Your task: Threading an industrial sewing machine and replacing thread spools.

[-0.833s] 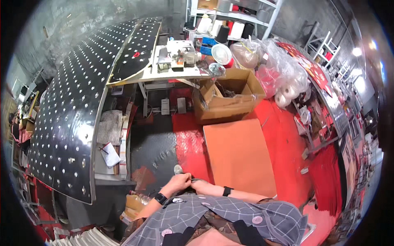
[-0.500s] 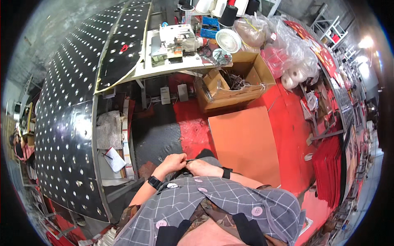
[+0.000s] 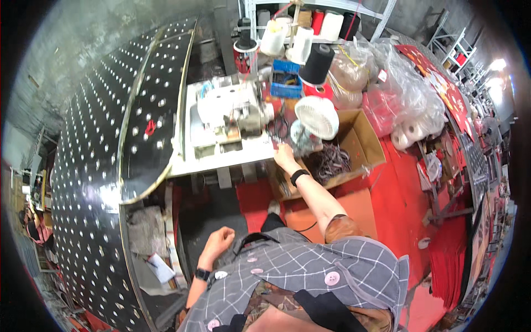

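Observation:
My right hand point(image 3: 284, 156) is stretched forward to the front right edge of the white sewing table point(image 3: 243, 157). Its fingers are closed at the edge, and what they hold, if anything, is too small to make out. Just beyond it lie dark-handled scissors point(image 3: 278, 128). A small white fan point(image 3: 316, 118) stands to its right, and a white sewing machine point(image 3: 229, 110) to its left. Near my waist, my left hand point(image 3: 221, 241) hangs with curled fingers and nothing visible in it. It is beside my grey checked apron point(image 3: 298, 259).
Below the table's right end stands a cardboard box point(image 3: 362, 141) of dark strips. A black studded table point(image 3: 91, 193) runs along the left. Thread cones point(image 3: 318, 63) and a blue basket point(image 3: 286, 80) stand behind the machine. Plastic-wrapped bundles point(image 3: 406, 94) lie at right.
My hands were together at my waist and have parted. The right one has reached forward to the table edge; the left has stayed low. The view has moved closer to the sewing table.

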### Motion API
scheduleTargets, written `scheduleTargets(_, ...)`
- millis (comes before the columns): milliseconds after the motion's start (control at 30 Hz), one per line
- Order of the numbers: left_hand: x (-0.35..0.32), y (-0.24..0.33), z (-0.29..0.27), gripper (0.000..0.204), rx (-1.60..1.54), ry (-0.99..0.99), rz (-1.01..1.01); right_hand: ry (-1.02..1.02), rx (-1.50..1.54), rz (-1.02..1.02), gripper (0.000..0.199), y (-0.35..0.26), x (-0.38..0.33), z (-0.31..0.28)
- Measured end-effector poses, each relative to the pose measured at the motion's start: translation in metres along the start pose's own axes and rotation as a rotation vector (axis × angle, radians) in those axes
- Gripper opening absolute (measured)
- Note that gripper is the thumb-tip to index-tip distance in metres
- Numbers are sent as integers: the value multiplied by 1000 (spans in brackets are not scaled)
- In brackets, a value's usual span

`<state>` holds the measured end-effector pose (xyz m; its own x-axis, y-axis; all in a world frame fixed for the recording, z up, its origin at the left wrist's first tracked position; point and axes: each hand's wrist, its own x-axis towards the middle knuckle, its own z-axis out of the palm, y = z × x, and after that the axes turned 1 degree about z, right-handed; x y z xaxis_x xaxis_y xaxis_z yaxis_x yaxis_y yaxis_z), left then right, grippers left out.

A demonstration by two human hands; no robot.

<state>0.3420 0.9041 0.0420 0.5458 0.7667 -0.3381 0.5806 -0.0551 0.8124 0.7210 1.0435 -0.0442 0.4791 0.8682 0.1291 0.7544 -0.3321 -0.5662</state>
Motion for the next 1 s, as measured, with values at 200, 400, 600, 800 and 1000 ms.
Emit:
scheduleTargets(200,77,33,-24,23,-48,89,-197,-62,-26,363,40,30,107,60)
scheduleTargets(400,155,83,-66,18,-117,77,-69,-179,-26,658,54,20,140,55)
scheduleTargets(600,271,193,-97,21,95,-142,349,-318,300,689,34,4,89,8)
scheduleTargets(800,397,277,-54,20,-136,-208,685,-349,467,443,31,-26,-36,-90)
scheduleTargets(1000,512,299,13,23,-353,185,632,-165,640,342,21,-70,-58,-198)
